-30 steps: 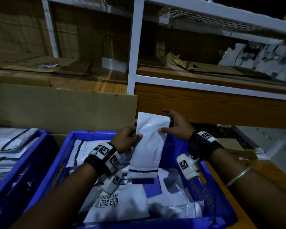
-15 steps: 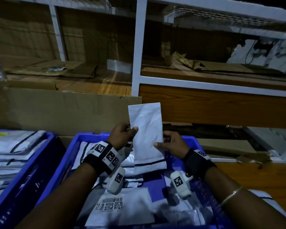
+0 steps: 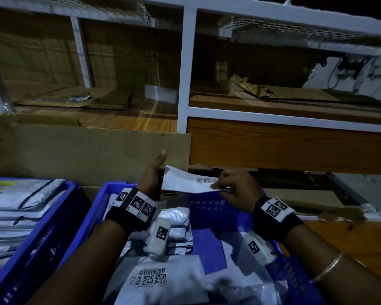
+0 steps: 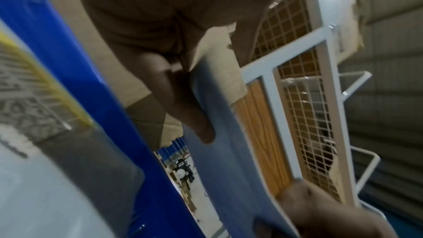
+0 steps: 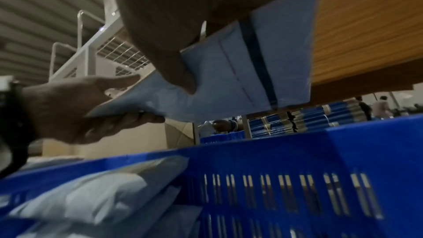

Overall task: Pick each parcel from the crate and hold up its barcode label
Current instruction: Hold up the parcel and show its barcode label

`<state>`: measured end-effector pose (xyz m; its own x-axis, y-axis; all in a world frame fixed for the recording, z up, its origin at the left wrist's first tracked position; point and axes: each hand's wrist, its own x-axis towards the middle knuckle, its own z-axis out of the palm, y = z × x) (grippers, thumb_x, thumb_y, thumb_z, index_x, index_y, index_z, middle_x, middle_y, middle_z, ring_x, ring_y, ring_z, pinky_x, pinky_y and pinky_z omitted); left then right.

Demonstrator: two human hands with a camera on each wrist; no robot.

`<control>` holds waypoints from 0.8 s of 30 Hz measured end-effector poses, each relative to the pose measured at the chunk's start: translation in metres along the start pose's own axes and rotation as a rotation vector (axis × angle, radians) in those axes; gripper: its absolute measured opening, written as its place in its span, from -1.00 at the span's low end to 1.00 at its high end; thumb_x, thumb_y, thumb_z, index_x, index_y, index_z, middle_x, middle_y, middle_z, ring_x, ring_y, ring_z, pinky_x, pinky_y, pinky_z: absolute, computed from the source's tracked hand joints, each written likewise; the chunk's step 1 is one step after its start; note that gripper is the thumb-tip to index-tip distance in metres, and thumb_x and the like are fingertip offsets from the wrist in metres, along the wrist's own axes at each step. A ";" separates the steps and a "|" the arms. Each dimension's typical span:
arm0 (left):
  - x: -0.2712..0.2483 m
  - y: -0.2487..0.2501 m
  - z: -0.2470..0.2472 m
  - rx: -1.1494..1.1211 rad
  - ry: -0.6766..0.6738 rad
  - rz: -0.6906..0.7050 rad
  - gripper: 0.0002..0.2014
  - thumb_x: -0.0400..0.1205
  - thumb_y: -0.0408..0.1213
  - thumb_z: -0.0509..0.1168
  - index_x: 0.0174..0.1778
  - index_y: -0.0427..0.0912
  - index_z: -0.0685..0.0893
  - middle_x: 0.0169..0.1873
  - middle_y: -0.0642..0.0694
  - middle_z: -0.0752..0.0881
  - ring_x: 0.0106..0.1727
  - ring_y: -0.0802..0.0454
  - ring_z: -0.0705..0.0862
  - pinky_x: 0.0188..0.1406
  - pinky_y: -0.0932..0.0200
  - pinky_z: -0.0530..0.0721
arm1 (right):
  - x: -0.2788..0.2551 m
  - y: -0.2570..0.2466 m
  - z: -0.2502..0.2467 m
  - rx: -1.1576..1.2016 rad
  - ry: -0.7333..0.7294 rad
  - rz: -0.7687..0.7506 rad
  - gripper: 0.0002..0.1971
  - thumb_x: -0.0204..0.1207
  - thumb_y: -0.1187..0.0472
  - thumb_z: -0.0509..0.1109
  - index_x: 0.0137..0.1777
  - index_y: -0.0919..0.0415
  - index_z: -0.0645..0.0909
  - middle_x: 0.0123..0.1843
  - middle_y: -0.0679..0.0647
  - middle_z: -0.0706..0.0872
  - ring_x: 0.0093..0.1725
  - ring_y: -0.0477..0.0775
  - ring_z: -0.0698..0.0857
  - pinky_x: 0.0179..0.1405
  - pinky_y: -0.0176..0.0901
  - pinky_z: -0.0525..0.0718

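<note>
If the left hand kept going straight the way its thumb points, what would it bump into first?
Probably the cardboard sheet standing behind the blue crate. The left hand points up and away, thumb tip already overlapping the cardboard in the head view. Depth is unclear, so the gap can't be judged.
</note>
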<state>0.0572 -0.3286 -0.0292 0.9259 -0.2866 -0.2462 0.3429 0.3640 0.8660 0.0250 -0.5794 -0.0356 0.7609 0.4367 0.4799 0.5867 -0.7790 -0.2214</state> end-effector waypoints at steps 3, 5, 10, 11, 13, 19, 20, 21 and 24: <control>0.012 -0.004 -0.015 0.307 0.158 0.063 -0.87 0.55 -0.41 0.42 -0.10 -0.44 0.72 -0.23 -0.34 0.75 -0.31 -0.13 0.67 -0.30 0.13 0.61 | -0.003 -0.001 0.007 -0.105 -0.090 -0.096 -0.76 0.35 0.32 0.57 -0.01 0.05 0.83 -0.14 0.01 0.70 -0.09 0.18 0.66 -0.19 0.07 0.65; 0.019 -0.009 -0.024 0.565 0.188 0.116 -0.84 0.46 -0.56 0.46 -0.08 -0.47 0.69 -0.47 -0.20 0.59 -0.47 -0.05 0.53 -0.48 0.22 0.47 | -0.005 -0.001 0.012 -0.111 -0.144 -0.076 -0.75 0.40 0.27 0.56 0.05 -0.01 0.82 -0.10 -0.01 0.70 -0.05 0.16 0.64 -0.15 0.09 0.65; 0.019 -0.012 -0.027 0.631 0.214 0.226 -0.62 0.45 -0.73 0.36 0.18 -0.42 0.62 -0.22 -0.23 0.68 -0.30 -0.05 0.64 -0.56 0.29 0.59 | -0.014 -0.002 0.021 0.072 -0.251 0.048 -0.70 0.47 0.05 0.56 0.20 0.00 0.78 0.00 -0.05 0.67 0.01 0.01 0.65 -0.07 -0.11 0.63; 0.020 -0.012 -0.028 0.644 0.210 0.240 -0.63 0.46 -0.73 0.34 0.17 -0.41 0.62 -0.19 -0.23 0.69 -0.27 -0.04 0.67 -0.54 0.30 0.62 | -0.015 -0.002 0.024 0.101 -0.283 0.075 -0.65 0.44 -0.03 0.58 0.21 0.00 0.77 0.01 -0.09 0.66 0.01 -0.05 0.65 -0.07 -0.15 0.64; 0.024 -0.011 -0.033 0.651 0.226 0.268 -0.65 0.48 -0.69 0.33 0.18 -0.42 0.64 -0.15 -0.27 0.72 -0.22 -0.10 0.69 -0.51 0.27 0.62 | -0.019 0.001 0.033 0.124 -0.331 0.118 -0.56 0.38 -0.23 0.55 0.20 -0.04 0.77 0.03 -0.15 0.64 0.02 -0.12 0.64 -0.03 -0.15 0.67; 0.028 -0.008 -0.049 0.680 0.311 0.231 -0.70 0.39 -0.54 0.42 -0.02 -0.16 0.68 -0.58 -0.07 0.62 -0.46 -0.07 0.57 -0.35 0.11 0.48 | -0.016 0.006 0.056 0.206 -0.299 0.287 -0.66 0.49 -0.06 0.53 0.19 0.08 0.77 0.12 -0.01 0.71 0.11 -0.03 0.68 0.06 -0.22 0.63; 0.026 -0.007 -0.050 0.680 0.319 0.230 -0.74 0.40 -0.56 0.40 -0.08 -0.16 0.68 -0.64 -0.01 0.60 -0.48 -0.06 0.56 -0.34 0.11 0.47 | -0.014 0.007 0.060 0.195 -0.286 0.310 -0.65 0.51 -0.02 0.53 0.23 0.11 0.75 0.14 0.02 0.71 0.12 0.00 0.68 0.06 -0.25 0.60; 0.025 -0.005 -0.052 0.683 0.321 0.231 -0.76 0.39 -0.55 0.39 -0.13 -0.15 0.68 -0.68 0.02 0.59 -0.48 -0.06 0.56 -0.33 0.10 0.47 | -0.013 0.009 0.064 0.197 -0.264 0.342 -0.63 0.51 -0.01 0.52 0.26 0.13 0.73 0.16 0.04 0.71 0.13 0.02 0.68 0.07 -0.23 0.59; 0.024 -0.001 -0.058 0.720 0.319 0.255 -0.80 0.25 -0.43 0.37 -0.22 -0.17 0.70 -0.66 -0.02 0.61 -0.45 -0.12 0.59 -0.32 0.03 0.52 | -0.010 0.016 0.070 0.305 -0.133 0.481 -0.66 0.51 0.03 0.54 0.23 0.13 0.70 0.09 -0.01 0.72 0.05 -0.03 0.67 0.05 -0.17 0.62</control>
<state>0.0882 -0.2844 -0.0613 0.9992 0.0322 -0.0219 0.0307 -0.3042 0.9521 0.0458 -0.5644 -0.1036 0.9783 0.1341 0.1581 0.2046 -0.7473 -0.6322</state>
